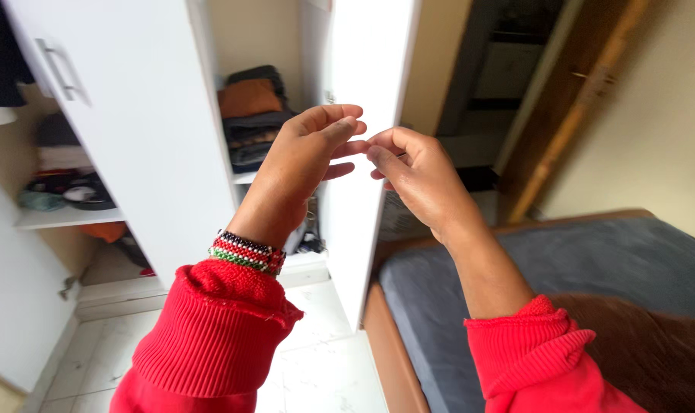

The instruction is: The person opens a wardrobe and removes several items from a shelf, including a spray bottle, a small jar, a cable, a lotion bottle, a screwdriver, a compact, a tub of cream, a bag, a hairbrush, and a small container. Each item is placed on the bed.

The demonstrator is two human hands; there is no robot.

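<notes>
Both my hands are raised in front of me, in red ribbed sleeves. My left hand (305, 157) has a beaded bracelet (246, 252) at the wrist, and its fingers are bent toward my right hand (412, 176). The fingertips of the two hands meet in front of the edge of an open white wardrobe door (366, 76). My right fingers are pinched together; whether something small sits between them is too small to tell. Behind my hands, folded clothes (252, 115) are stacked on a wardrobe shelf.
A second white wardrobe door (125, 130) with a metal handle stands open at left, with shelves of items beyond it. A bed with a grey cover (592, 268) lies at right. Pale floor tiles (317, 367) run below. A dark doorway opens behind.
</notes>
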